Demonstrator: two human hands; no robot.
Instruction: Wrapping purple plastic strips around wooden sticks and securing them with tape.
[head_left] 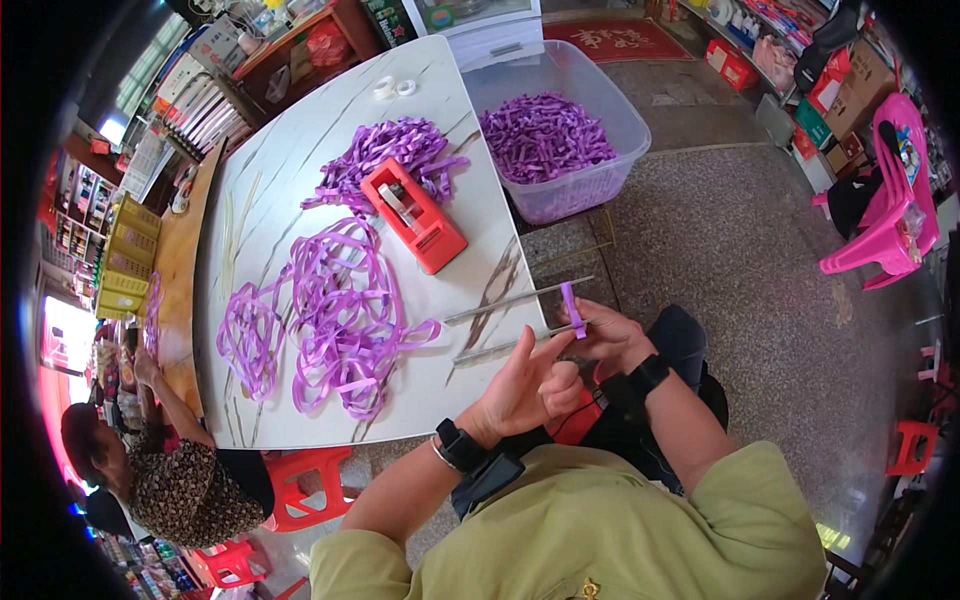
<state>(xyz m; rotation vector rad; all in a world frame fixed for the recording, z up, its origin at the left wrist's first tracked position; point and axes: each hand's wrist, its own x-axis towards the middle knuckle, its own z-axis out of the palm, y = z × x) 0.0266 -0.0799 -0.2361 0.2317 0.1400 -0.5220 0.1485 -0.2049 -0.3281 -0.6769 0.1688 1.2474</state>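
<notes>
Two thin metal rods (520,301) stick out past the right edge of the white marbled table. A short purple ribbon (573,310) stands across them near their free ends. My right hand (612,335) pinches the ribbon's lower part between thumb and fingers. Just left of it is my left hand (530,385), its thumb raised and index finger stretched toward the ribbon, the other fingers curled; I see nothing held in it. On the table lie loose loops of long purple ribbon (345,310), a pile of short purple ribbon pieces (385,155) and a red tape dispenser (415,215).
A clear plastic tub (625,125) full of purple pieces stands beyond the table (440,80). Two tape rolls (405,88) lie at the far end. At the left, another person (165,470) sits by a wooden table (190,290). A pink chair (905,190) stands far right.
</notes>
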